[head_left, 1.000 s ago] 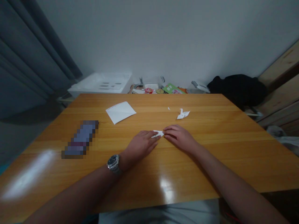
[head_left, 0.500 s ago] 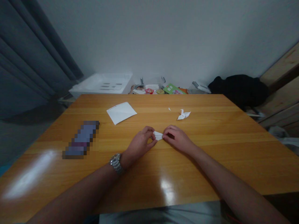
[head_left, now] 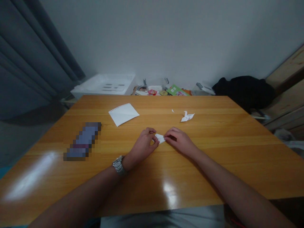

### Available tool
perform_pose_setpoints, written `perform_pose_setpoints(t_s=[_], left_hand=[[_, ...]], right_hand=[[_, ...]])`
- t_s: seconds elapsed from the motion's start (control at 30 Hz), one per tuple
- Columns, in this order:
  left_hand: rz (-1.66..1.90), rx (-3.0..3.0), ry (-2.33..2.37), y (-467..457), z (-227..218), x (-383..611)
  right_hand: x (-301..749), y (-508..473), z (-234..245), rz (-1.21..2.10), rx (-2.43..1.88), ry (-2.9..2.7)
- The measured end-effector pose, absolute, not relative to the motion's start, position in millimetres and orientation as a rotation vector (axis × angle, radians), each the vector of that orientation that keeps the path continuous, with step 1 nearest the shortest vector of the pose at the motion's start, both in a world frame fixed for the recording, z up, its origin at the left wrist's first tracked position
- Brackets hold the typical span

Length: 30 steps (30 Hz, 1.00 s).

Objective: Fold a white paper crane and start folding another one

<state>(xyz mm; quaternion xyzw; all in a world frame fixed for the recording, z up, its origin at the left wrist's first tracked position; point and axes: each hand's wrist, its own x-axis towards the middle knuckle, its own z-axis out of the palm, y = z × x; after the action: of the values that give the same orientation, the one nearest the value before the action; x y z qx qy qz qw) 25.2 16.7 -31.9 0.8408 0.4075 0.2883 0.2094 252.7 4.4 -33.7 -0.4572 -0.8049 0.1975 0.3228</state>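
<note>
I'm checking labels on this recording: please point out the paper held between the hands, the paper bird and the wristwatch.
Held paper (head_left: 160, 138): head view, on its uncovered white middle.
Paper bird (head_left: 187, 117): head view, on its folded middle.
Wristwatch (head_left: 119, 166): head view, on its metal band.

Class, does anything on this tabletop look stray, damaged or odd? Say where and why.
A tiny white scrap lies loose left of the paper bird, perhaps a stray offcut. The flat object at left is pixelated, hiding its details. Nothing looks spilled.
</note>
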Motion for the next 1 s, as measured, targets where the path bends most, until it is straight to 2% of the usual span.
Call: perform_pose_setpoints(t_s=[0.33, 1.0], left_hand=[[0.698, 2.376, 1.286, 16.6, -26.0, 25.5], [0.687, 2.379, 1.296, 14.1, -24.1, 27.3]], right_hand=[[249.0, 6.0, -35.7, 0.507, -1.253, -2.104], [245.8, 5.6, -36.7, 0.468, -1.263, -2.102]])
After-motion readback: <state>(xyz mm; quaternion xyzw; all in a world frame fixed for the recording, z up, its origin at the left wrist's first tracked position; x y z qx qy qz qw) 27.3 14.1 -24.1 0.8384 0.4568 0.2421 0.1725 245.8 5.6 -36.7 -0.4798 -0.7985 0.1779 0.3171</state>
